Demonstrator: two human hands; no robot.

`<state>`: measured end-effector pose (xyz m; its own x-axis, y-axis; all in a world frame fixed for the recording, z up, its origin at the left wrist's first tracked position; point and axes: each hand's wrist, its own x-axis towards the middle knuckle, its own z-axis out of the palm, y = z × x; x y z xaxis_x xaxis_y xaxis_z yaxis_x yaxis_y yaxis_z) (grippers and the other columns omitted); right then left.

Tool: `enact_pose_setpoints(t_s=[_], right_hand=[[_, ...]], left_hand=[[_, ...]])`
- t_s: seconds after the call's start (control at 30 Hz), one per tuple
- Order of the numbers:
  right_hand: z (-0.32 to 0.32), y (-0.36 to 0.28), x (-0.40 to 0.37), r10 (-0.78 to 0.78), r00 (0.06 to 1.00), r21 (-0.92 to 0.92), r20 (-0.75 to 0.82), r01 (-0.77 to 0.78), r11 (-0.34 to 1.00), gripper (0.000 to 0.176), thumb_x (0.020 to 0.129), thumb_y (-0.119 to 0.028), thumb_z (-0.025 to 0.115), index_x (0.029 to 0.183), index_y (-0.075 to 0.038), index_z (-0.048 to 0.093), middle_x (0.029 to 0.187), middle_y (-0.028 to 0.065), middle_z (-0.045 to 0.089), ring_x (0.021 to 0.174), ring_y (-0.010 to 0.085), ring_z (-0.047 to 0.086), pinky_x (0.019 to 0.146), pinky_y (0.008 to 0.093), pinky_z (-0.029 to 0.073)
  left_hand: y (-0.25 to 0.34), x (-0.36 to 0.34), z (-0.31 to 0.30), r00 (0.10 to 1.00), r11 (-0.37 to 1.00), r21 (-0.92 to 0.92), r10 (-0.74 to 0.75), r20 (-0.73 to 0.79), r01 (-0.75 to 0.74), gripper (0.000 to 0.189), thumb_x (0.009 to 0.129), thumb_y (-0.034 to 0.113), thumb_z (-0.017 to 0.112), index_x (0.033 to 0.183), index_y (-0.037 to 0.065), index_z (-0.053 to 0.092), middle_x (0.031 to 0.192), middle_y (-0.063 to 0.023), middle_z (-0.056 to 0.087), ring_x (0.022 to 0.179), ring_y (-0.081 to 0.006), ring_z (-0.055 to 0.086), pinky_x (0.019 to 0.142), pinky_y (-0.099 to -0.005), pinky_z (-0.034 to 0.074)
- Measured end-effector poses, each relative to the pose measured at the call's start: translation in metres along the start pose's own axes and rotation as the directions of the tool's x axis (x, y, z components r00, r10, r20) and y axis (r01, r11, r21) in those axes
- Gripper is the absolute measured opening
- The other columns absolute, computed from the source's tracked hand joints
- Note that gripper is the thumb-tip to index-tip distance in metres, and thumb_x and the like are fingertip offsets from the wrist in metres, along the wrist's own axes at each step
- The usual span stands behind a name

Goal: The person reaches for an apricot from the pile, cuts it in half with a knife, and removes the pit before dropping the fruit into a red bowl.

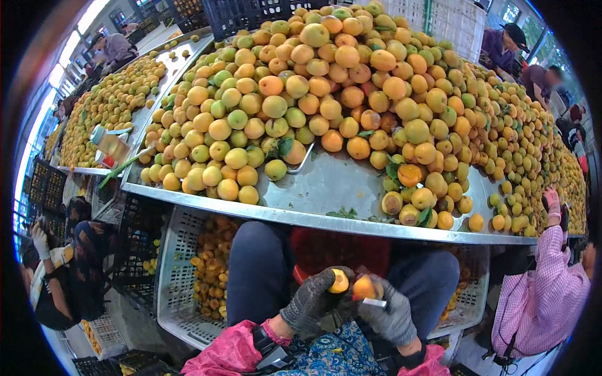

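My left hand (307, 306), in a dark grey knit glove, has its fingers closed on a cut apricot half (339, 281), with the orange flesh facing up. Beside it my right hand (394, 315), gloved in lighter grey, grips another apricot piece (364, 288), slightly blurred. A short, pale, flat piece (375, 302), perhaps a small blade, sticks out from the right fingers. Both hands are over my lap, just apart. A large heap of whole apricots (301, 88) covers much of the metal table (332, 188) in front of me.
Below the table edge, a white crate (169, 285) of apricot pieces stands left of my knees. A red container (338, 250) sits between my legs. On the table's left lie a jar (110, 145) and a green stalk (125, 168). Co-workers sit on both sides, one in a pink checked top (539, 294).
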<state>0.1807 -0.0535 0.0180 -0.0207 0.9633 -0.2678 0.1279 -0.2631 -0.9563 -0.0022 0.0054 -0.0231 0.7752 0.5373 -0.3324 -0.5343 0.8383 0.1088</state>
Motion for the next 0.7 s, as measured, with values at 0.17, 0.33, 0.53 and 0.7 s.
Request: enact_pose_setpoints(t_s=[0.17,0.33,0.53,0.7], right_hand=[[0.008,-0.018,-0.004,-0.044,0.957,-0.529,0.286,0.195,0.826,0.054,0.084,-0.02,0.071,0.132,-0.007,0.05,0.083,0.0138,0.068,0.073,0.0204,0.069,0.066,0.0316,0.054],[0.001,-0.023,0.008,-0.027,0.961,0.257,-0.276,0.101,0.961,0.034,0.091,-0.03,0.06,0.109,-0.001,0.062,0.074,0.0055,0.063,0.049,0.0103,0.054,0.045,0.0257,0.045],[0.018,-0.021,0.043,-0.127,0.851,0.556,-0.51,0.439,0.706,0.059,0.091,-0.044,0.059,0.123,0.004,0.047,0.058,0.0045,0.052,0.04,0.0112,0.045,0.036,0.0247,0.038],[0.022,-0.012,0.047,-0.093,0.894,0.631,-0.438,0.379,0.677,0.055,0.091,-0.046,0.058,0.116,0.002,0.052,0.058,0.0034,0.051,0.039,0.01,0.044,0.036,0.0243,0.038]], left_hand=[[-0.011,-0.007,-0.014,0.99,0.999,-0.022,-0.026,-0.137,0.024,0.048,0.098,0.047,0.044,0.121,0.006,0.051,0.104,-0.0103,0.06,0.099,-0.0199,0.061,0.089,-0.0326,0.051],[-0.019,-0.015,0.0,0.974,0.994,0.08,-0.05,-0.22,0.069,0.048,0.098,0.047,0.042,0.117,0.005,0.053,0.096,-0.0056,0.061,0.082,-0.0118,0.059,0.073,-0.0247,0.05],[-0.032,-0.017,-0.017,0.99,0.879,0.463,-0.062,-0.123,0.113,0.04,0.098,0.039,0.048,0.114,0.003,0.057,0.095,-0.005,0.062,0.083,-0.0121,0.059,0.078,-0.0267,0.049],[-0.043,-0.026,-0.01,0.959,0.612,0.791,0.216,-0.183,0.013,0.041,0.099,0.036,0.047,0.114,0.0,0.057,0.098,-0.0095,0.063,0.086,-0.0157,0.062,0.079,-0.0285,0.051]])
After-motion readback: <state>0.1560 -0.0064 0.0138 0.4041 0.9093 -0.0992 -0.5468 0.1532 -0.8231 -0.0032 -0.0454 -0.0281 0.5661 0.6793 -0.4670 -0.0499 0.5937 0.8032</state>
